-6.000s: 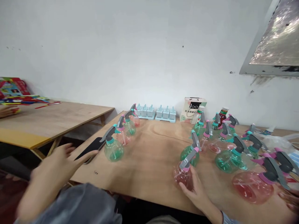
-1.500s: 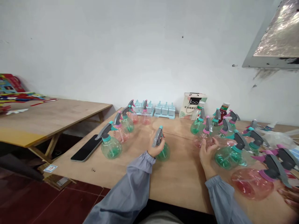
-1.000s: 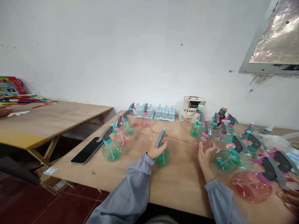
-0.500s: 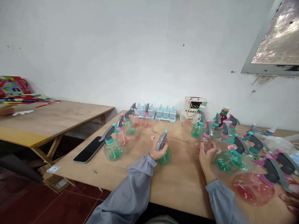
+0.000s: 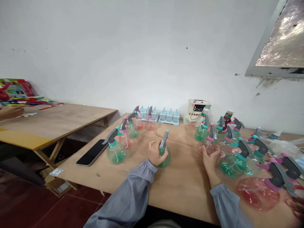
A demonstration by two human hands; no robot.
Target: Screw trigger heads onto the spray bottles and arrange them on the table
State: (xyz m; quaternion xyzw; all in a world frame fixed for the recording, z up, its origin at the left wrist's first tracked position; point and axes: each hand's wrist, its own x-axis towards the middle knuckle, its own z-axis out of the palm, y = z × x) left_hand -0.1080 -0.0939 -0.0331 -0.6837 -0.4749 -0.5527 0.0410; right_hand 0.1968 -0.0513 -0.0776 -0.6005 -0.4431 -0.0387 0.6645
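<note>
My left hand (image 5: 155, 153) is wrapped round a green spray bottle (image 5: 164, 154) with a grey trigger, standing on the wooden table (image 5: 180, 183) near its middle. My right hand (image 5: 210, 157) cups a pink spray bottle (image 5: 209, 143) at the edge of a crowd of several bottles on the right; its fingers curl against the bottle's body. A line of green and pink spray bottles (image 5: 116, 148) runs along the table's left side towards the wall. Both my sleeves are grey.
A black phone (image 5: 91, 152) lies at the left edge. Blue ice-lolly moulds (image 5: 168, 116) and a small carton (image 5: 196, 112) stand by the wall. A large pink bottle (image 5: 258, 191) lies near right, with another person's fingers (image 5: 296, 205) beside it. A second table (image 5: 47, 120) stands left.
My left hand has carried the green bottle from the right-hand group leftward to the table's middle. My right hand stays on the pink bottle, barely moved over the last second.
</note>
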